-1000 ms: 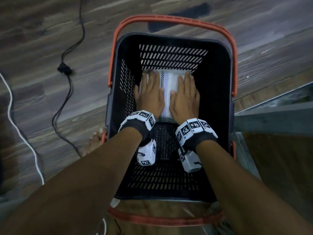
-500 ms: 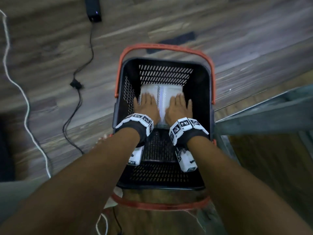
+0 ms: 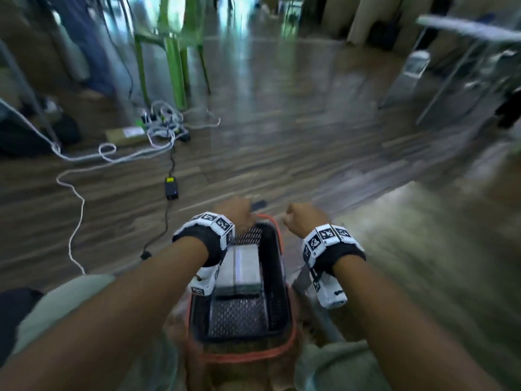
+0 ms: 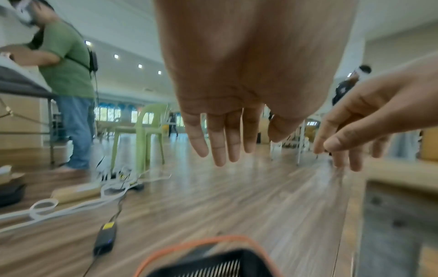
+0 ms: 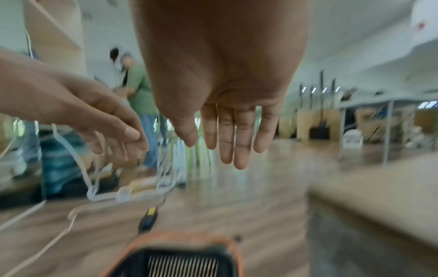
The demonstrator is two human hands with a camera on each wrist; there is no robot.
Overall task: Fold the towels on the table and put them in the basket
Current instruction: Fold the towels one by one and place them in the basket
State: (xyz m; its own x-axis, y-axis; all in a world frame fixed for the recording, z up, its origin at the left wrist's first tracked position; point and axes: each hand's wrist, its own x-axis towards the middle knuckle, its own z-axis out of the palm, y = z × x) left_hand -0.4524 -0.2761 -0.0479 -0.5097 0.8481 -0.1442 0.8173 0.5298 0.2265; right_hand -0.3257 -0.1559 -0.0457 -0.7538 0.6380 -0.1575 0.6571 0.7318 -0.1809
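Both hands, left hand [image 4: 227,105] and right hand [image 5: 227,112], hang empty, fingers loosely extended, above basket [image 3: 277,277]; folded towel [image 3: 239,273] lies inside, frame centre; placing step judged complete; next towel needs fetching.

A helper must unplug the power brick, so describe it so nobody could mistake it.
Start at the black basket with orange handles. Look beyond it and left on the wooden floor. The power brick is the small black block with a yellow label, unlike the white cables nearby.

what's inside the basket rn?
One folded towel lies flat at the far end of the black basket; the near floor mesh is bare. The left wristband covers the towel's left edge. Anything under the towel is hidden.
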